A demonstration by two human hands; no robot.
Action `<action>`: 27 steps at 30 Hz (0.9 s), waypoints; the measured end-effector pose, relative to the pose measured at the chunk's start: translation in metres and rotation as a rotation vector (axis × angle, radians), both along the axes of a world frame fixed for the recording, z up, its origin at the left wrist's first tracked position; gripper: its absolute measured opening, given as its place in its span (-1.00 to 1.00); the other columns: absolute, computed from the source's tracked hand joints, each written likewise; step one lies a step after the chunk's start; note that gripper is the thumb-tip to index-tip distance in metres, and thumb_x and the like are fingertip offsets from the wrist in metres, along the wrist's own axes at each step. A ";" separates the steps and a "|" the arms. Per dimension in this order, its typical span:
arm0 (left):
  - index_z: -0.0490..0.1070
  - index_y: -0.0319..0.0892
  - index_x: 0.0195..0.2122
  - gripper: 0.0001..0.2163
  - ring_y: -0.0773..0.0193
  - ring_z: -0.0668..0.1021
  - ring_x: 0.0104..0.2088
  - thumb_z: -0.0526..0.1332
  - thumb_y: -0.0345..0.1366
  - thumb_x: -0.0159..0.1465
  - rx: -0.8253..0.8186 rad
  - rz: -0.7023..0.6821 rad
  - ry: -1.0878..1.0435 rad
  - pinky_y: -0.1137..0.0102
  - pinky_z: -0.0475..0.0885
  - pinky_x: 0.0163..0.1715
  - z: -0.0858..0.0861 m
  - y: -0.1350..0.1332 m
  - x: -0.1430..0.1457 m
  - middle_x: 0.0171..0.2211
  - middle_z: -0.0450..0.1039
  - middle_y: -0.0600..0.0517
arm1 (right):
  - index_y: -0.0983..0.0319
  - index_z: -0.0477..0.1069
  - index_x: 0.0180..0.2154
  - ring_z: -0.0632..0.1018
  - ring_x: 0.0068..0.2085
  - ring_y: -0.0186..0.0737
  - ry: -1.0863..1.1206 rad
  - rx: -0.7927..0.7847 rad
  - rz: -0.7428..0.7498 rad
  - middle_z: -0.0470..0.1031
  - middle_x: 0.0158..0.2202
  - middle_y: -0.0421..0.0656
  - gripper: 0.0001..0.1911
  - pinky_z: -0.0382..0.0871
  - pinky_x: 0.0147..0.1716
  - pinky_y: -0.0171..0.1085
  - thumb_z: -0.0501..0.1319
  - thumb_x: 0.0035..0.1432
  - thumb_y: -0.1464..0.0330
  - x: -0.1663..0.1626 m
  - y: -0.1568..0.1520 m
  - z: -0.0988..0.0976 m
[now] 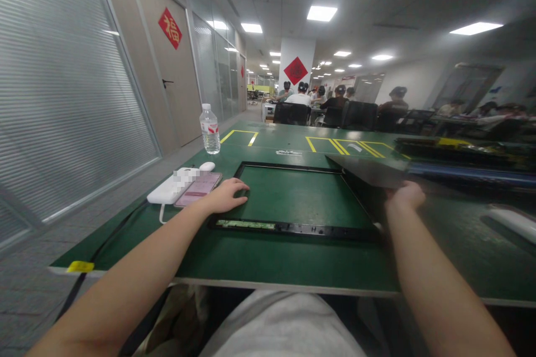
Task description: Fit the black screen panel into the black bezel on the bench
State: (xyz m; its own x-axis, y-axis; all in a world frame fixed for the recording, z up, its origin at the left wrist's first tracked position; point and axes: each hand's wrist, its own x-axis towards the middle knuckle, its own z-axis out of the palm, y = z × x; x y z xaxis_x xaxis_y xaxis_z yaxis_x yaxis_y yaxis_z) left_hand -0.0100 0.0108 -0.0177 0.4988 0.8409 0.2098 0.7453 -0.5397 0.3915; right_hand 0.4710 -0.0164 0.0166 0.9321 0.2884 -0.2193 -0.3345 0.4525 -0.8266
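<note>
A black rectangular frame (326, 230) lies flat on the green table, with a green circuit strip (247, 225) along its near edge. My left hand (230, 195) rests across the frame's left side, thumb and fingers apart. At the right, my right hand (407, 196) is closed on the edge of a thin dark panel (368, 172). This panel is tilted up beside the frame's right side, and its far left corner reaches above the frame's top right corner. Motion blurs the right hand and the panel, and my fingertips there are partly hidden.
Left of the frame are a pink-screened phone (199, 189), a white power bank (170, 187), a white mouse-like object (207, 167) and a water bottle (210, 129). Dark and blue items (469, 173) lie at the right, near a white object (513, 222). Several people sit beyond.
</note>
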 end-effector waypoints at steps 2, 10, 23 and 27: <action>0.56 -0.17 0.01 -0.55 -0.11 0.51 0.14 0.20 0.00 0.23 0.010 0.001 0.029 0.06 0.34 0.24 0.000 0.000 0.000 0.09 0.49 -0.22 | 0.24 0.33 -0.29 0.54 -0.26 -0.28 0.020 0.003 0.013 0.44 -0.26 -0.18 -0.83 0.56 -0.38 -0.30 0.12 0.05 0.57 0.001 0.002 -0.003; 0.55 -0.21 0.05 -0.52 -0.11 0.50 0.15 0.16 0.00 0.24 0.013 -0.005 0.069 0.06 0.33 0.25 -0.001 0.002 0.000 0.11 0.47 -0.24 | 0.21 0.37 -0.25 0.56 -0.24 -0.31 0.030 -0.019 0.042 0.46 -0.17 -0.20 -0.79 0.61 -0.34 -0.28 0.11 0.11 0.57 0.002 0.006 -0.007; 0.55 -0.22 0.06 -0.50 -0.13 0.50 0.15 0.15 0.00 0.24 0.011 0.010 0.070 0.04 0.33 0.25 0.000 0.000 0.000 0.11 0.47 -0.26 | 0.20 0.38 -0.28 0.57 -0.27 -0.29 0.083 -0.061 0.056 0.49 -0.22 -0.23 -0.77 0.62 -0.39 -0.28 0.15 0.01 0.59 0.022 0.018 -0.023; 0.55 -0.22 0.06 -0.49 -0.13 0.50 0.15 0.16 0.01 0.23 0.001 0.022 0.075 0.05 0.34 0.25 0.000 0.000 0.000 0.12 0.47 -0.26 | 0.20 0.37 -0.28 0.56 -0.31 -0.31 0.108 -0.078 0.068 0.47 -0.27 -0.25 -0.75 0.63 -0.37 -0.27 0.15 0.00 0.61 0.033 0.022 -0.036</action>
